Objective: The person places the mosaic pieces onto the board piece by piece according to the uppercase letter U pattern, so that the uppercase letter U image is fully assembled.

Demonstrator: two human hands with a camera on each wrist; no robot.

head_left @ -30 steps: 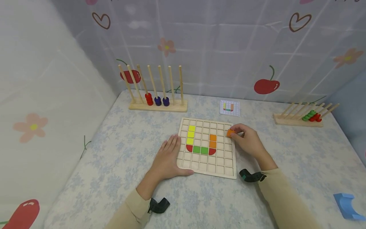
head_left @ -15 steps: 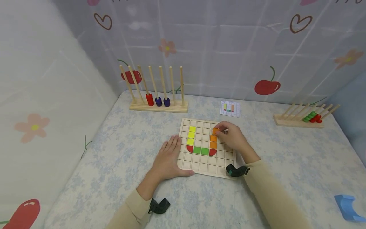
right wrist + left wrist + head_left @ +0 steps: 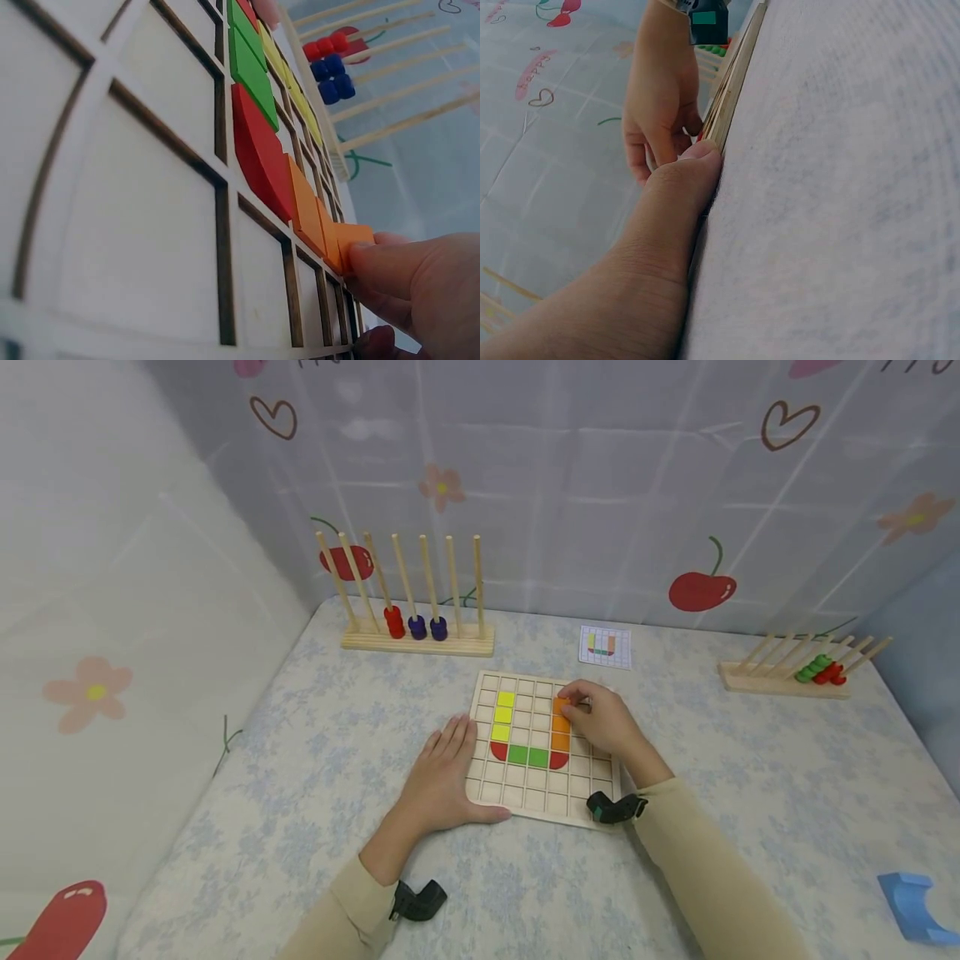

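A square wooden grid board (image 3: 557, 803) lies on the table with coloured tiles forming a U. Three yellow tiles (image 3: 503, 715) make its left side, and two green tiles (image 3: 527, 756) lie between two rounded red tiles (image 3: 558, 761) along the bottom. At the top of the right side, my right hand (image 3: 609, 720) pinches an orange tile (image 3: 355, 237) between thumb and finger. In the right wrist view it is tilted up, against a row of flat orange tiles (image 3: 304, 202). My left hand (image 3: 441, 777) rests with straight fingers at the board's left edge, thumb along the front edge.
Behind the board lies a small card (image 3: 604, 647) printed with a similar U. A peg stand (image 3: 418, 643) with red and blue beads is at back left, another peg stand (image 3: 784, 681) with green and red beads at back right. A blue curved piece (image 3: 911, 906) lies at right.
My right hand has carried the orange tile left from the board's right edge to the top of the orange column, then slightly lower onto it. The left hand has stayed in place.
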